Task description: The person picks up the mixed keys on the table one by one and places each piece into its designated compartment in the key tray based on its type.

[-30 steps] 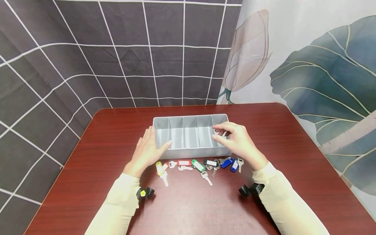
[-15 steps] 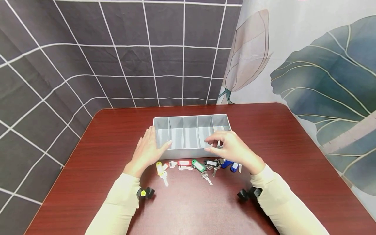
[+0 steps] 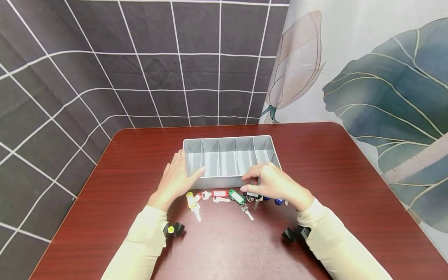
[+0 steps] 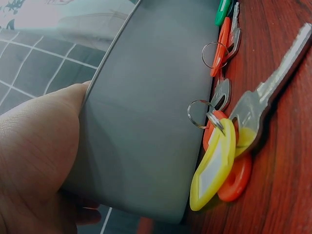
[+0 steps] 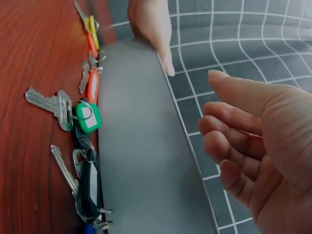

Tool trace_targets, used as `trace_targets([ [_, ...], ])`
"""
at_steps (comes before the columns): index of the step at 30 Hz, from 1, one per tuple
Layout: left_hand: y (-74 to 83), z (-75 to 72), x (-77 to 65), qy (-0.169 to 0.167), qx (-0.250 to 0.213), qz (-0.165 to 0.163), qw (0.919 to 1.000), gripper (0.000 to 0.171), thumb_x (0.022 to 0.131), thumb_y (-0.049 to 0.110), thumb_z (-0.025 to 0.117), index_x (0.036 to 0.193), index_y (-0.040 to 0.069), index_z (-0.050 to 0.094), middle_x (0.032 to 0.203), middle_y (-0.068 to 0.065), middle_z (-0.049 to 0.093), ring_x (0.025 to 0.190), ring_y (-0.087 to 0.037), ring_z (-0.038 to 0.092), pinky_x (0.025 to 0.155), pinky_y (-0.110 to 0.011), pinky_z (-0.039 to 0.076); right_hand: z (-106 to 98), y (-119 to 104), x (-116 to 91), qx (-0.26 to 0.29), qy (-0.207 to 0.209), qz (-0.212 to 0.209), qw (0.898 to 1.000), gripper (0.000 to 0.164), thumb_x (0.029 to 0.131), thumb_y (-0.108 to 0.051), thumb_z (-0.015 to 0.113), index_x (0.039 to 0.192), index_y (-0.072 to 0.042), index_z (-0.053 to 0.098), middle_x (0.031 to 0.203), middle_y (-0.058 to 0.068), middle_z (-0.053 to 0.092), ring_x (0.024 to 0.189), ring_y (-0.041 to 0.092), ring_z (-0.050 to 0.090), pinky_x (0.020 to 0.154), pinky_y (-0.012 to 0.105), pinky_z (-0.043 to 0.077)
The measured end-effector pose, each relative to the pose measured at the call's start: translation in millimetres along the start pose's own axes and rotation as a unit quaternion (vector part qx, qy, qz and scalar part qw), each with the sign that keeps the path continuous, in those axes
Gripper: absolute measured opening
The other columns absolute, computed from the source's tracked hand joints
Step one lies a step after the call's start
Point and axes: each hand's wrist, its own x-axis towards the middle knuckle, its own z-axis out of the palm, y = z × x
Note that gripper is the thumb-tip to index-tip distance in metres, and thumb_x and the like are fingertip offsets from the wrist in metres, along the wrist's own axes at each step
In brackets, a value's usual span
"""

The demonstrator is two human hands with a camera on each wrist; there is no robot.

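A grey tray with several compartments stands on the table. My left hand rests against its left end, fingers straight along the side and thumb over the front rim. My right hand hovers above the tray's front right part, fingers loosely bent; the right wrist view shows nothing in it. Below it lies a key with a black tag, partly covered in the head view. Along the front wall lie more keys, with a green tag, a red tag, a yellow tag and blue tags.
The dark red table reaches well beyond the tray on both sides. Behind it hangs a dark cloth with white grid lines, and a pale floral cloth is at the right. Cameras sit on both wrists.
My right hand has come out of the tray's rightmost compartment toward the front and left, over the black-tagged key, now hiding part of the blue tags. My left hand stays put.
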Motion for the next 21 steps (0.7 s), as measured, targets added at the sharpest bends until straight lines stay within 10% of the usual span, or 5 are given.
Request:
trace_targets([
  [21, -0.3, 0.9, 0.0, 0.003, -0.002, 0.000, 1.0000, 0.105, 0.086, 0.072, 0.044, 0.152, -0.002, 0.011, 0.158, -0.020, 0.016, 0.145, -0.034, 0.014, 0.113, -0.056, 0.017, 27.7, -2.9, -1.6, -0.048, -0.107, 0.023, 0.993, 0.021, 0.074, -0.037, 0.081, 0.085, -0.020, 0.076, 0.069, -0.018, 0.061, 0.059, -0.005, 0.050, 0.057, 0.018, 0.044],
])
